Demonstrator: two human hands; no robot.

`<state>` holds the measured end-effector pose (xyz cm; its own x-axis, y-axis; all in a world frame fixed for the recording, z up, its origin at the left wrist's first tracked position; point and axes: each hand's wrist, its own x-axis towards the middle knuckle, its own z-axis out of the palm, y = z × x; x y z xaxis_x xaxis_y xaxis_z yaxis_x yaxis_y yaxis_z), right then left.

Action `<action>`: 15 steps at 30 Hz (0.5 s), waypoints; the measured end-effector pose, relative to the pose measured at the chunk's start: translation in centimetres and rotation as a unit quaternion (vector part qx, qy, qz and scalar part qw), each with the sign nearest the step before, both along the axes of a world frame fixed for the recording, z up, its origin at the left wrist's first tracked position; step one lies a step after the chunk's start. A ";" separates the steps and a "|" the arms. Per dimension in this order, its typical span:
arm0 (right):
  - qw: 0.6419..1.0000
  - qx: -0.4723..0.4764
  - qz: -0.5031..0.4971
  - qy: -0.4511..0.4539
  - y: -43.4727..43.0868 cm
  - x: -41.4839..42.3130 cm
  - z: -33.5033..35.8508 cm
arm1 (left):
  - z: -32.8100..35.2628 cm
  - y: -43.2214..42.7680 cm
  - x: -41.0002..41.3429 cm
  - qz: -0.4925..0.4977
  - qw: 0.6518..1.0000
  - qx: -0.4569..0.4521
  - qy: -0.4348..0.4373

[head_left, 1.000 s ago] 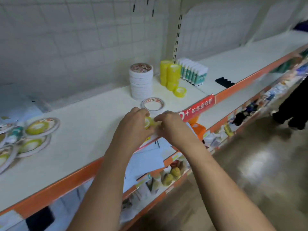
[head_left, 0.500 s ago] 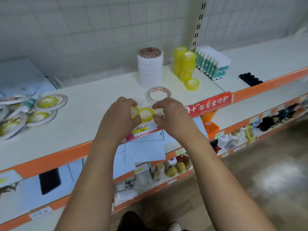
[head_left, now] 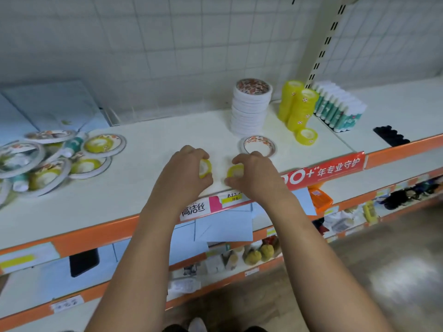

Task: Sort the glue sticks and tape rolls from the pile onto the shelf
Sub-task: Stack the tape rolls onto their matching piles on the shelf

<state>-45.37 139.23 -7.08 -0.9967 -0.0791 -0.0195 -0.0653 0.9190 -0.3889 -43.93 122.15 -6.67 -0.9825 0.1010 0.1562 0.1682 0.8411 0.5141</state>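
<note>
Pulled apart since half a second ago, my left hand (head_left: 183, 174) and right hand (head_left: 257, 177) hover at the front of the shelf (head_left: 155, 140), each pinching a yellow tape roll. The left roll (head_left: 205, 168) lies axis level, hole facing right; the right roll (head_left: 236, 170) tilts its hole up toward me. Fingers hide much of both.

Bare shelf (head_left: 155, 144) surface stretches between the pile of tape rolls (head_left: 55, 159) at left and the tall stack of white tape rolls (head_left: 250, 109) at right. A loose flat roll (head_left: 259, 146) lies just before that stack, near the right hand (head_left: 256, 176). Stacked yellow rolls (head_left: 299, 104) and glue sticks (head_left: 340, 109) crowd the far right.
</note>
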 end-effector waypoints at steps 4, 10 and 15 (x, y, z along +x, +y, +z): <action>1.000 -0.008 0.008 -0.018 -0.1 -0.3 -0.1 | -0.1 0.2 -1.1 -0.022 1.000 0.010 0.003; 0.998 -0.012 0.010 0.056 2.8 -0.6 1.2 | 0.6 2.9 -2.8 -0.065 0.997 0.033 0.026; 0.996 -0.024 -0.018 0.078 7.9 -2.0 2.3 | 1.8 7.2 -4.5 -0.115 0.992 0.027 0.042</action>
